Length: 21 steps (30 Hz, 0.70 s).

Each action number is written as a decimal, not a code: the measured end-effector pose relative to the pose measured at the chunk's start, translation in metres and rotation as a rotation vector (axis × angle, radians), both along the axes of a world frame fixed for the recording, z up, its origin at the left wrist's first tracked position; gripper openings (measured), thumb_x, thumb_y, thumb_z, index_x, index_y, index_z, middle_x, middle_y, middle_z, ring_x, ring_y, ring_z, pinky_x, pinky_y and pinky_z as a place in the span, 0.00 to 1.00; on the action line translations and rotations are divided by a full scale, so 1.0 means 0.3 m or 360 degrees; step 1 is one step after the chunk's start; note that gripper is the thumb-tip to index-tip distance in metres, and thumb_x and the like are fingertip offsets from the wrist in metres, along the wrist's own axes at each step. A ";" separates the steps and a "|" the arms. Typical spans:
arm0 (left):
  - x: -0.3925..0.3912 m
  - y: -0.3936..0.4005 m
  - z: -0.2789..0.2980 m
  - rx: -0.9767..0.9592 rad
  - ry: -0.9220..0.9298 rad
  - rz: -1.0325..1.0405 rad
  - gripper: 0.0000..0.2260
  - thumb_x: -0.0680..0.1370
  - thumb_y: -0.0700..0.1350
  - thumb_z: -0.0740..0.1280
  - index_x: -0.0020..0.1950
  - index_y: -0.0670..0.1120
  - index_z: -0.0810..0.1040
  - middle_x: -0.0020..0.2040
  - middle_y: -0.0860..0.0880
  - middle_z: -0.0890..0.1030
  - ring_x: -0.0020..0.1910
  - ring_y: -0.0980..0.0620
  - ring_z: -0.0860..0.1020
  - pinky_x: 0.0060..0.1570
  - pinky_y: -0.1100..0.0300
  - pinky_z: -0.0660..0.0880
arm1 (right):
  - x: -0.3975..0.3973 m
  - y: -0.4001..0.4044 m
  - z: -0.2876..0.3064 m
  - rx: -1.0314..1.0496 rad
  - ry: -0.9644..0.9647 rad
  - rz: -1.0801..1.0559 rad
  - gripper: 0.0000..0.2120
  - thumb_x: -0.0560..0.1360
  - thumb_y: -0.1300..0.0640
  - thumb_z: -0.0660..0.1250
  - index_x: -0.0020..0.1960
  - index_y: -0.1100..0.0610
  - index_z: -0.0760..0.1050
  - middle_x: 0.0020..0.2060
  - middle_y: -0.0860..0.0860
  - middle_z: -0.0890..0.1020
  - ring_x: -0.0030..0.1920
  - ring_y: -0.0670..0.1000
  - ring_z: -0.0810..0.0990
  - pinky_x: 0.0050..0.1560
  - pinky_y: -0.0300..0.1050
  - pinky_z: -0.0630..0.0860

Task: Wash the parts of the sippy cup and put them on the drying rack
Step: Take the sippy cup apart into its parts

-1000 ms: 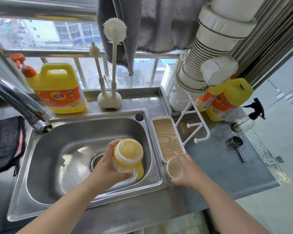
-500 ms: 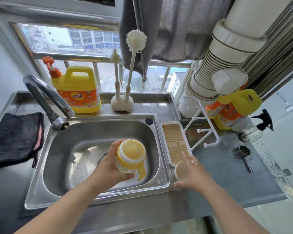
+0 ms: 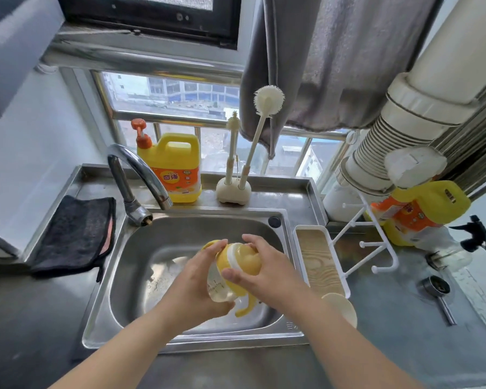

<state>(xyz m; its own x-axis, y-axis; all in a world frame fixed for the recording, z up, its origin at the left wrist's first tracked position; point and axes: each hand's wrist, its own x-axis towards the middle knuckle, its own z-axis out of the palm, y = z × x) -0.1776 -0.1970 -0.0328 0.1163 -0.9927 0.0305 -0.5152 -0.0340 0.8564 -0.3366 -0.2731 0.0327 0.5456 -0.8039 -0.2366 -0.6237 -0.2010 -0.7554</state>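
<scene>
Holding sippy cup [image 3: 230, 272] tilted over sink [image 3: 141, 276]: left hand [image 3: 192, 282] fingers wrap clear body, right hand [image 3: 267, 272] fingers curl on yellow lid. Judged light, stiff plastic, slippery wet; grip body, twist collar. Cap [image 3: 341, 308] on worktop beside.

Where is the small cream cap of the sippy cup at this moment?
In the head view, the cream cap lies on the counter right of the sink, at the near end of the drying rack, beside the right forearm.

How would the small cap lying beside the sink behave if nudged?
The cap looks like thin, light plastic, so it would probably skid easily on the steel counter. It seems to lie tilted, so it might roll.
</scene>
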 end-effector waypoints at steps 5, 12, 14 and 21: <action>0.039 0.031 0.018 -0.0050 0.0144 0.0004 0.43 0.61 0.52 0.78 0.69 0.69 0.58 0.61 0.65 0.72 0.61 0.57 0.73 0.60 0.59 0.74 | 0.040 0.019 -0.026 0.0317 -0.0428 -0.0133 0.27 0.66 0.45 0.76 0.62 0.38 0.70 0.54 0.41 0.75 0.54 0.45 0.77 0.52 0.39 0.78; 0.079 0.048 0.027 -0.0187 0.0033 0.0047 0.43 0.60 0.55 0.76 0.69 0.70 0.57 0.62 0.72 0.66 0.62 0.62 0.69 0.58 0.69 0.69 | 0.094 0.052 -0.025 0.0759 -0.0844 -0.0216 0.27 0.63 0.50 0.78 0.60 0.43 0.74 0.55 0.49 0.78 0.54 0.50 0.80 0.48 0.40 0.78; 0.087 0.051 0.022 -0.0210 -0.0010 0.0058 0.43 0.60 0.55 0.76 0.69 0.70 0.58 0.61 0.71 0.67 0.61 0.59 0.70 0.59 0.62 0.72 | 0.102 0.058 -0.030 0.0782 -0.0861 -0.0198 0.26 0.65 0.49 0.78 0.61 0.43 0.75 0.55 0.49 0.79 0.56 0.51 0.79 0.50 0.41 0.79; 0.090 0.037 0.028 -0.0178 -0.0188 0.0021 0.44 0.59 0.56 0.75 0.68 0.71 0.55 0.62 0.60 0.69 0.59 0.55 0.71 0.58 0.52 0.74 | 0.106 0.078 -0.048 0.0770 -0.0973 -0.0287 0.23 0.68 0.47 0.75 0.61 0.45 0.76 0.55 0.52 0.81 0.56 0.52 0.80 0.53 0.43 0.79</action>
<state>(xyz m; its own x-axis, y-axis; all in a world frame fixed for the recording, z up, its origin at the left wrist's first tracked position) -0.1505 -0.1858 -0.0244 0.1181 -0.9808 0.1553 -0.6128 0.0511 0.7886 -0.3046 -0.2498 0.0181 0.5628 -0.7768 -0.2825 -0.0623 0.3009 -0.9516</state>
